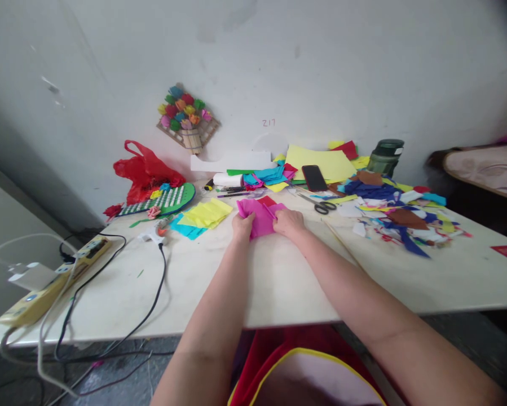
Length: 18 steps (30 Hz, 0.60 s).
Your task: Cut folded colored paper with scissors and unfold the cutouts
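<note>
A sheet of magenta crepe paper (259, 221) is stretched between my hands over the middle of the table. My left hand (242, 225) pinches its left edge, thumb on top. On the other side, my right hand (289, 222) grips the right part, where a fold or strip of the same paper stands up. Behind the magenta paper, a bit of red paper (267, 201) shows. To the left of my left hand, yellow paper (208, 213) lies over blue paper (187, 226).
Scissors (321, 205), a phone (314, 177) and a thin stick (342, 243) lie to the right, before a heap of paper scraps (399, 211). At left are a glue gun (155, 232), its cable, a power strip (52, 282) and a red bag (147, 169). A green bottle (384, 157) stands behind.
</note>
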Tool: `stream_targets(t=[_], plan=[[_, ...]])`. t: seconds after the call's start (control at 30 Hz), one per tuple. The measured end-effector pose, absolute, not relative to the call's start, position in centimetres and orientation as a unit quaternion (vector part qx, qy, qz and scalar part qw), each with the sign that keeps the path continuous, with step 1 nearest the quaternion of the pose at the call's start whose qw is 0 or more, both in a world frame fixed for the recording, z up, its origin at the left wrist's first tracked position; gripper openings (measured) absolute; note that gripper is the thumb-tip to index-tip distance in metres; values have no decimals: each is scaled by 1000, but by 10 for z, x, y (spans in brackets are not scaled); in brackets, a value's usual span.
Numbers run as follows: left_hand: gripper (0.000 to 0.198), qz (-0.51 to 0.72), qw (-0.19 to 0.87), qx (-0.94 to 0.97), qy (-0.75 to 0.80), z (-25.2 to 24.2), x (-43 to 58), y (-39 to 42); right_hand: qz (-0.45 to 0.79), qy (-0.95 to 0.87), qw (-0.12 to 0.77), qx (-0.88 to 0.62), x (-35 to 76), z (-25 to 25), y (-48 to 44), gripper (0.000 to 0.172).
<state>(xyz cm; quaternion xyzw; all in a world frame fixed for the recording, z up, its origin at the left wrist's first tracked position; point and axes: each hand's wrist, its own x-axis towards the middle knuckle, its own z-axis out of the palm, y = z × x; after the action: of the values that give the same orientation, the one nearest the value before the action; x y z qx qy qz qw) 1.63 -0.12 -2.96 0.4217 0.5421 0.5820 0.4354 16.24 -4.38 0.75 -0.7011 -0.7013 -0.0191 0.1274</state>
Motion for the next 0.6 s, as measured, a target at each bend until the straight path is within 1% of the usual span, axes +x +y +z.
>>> stream_targets(t=[0.13,0.27,0.43,0.6], plan=[[21,579,426,422,552,-29,17,-1,-6,-673,139,-727,166,9,-41,30],[19,579,418,425,556,-28,17,-1,26,-610,185,-770,173,12,-38,31],[15,565,394,441,576,-26,17,-5,-1,-532,255,-808,189,19,-38,36],[13,568,395,447,567,-23,18,-9,-10,-480,281,-831,212,19,-33,36]])
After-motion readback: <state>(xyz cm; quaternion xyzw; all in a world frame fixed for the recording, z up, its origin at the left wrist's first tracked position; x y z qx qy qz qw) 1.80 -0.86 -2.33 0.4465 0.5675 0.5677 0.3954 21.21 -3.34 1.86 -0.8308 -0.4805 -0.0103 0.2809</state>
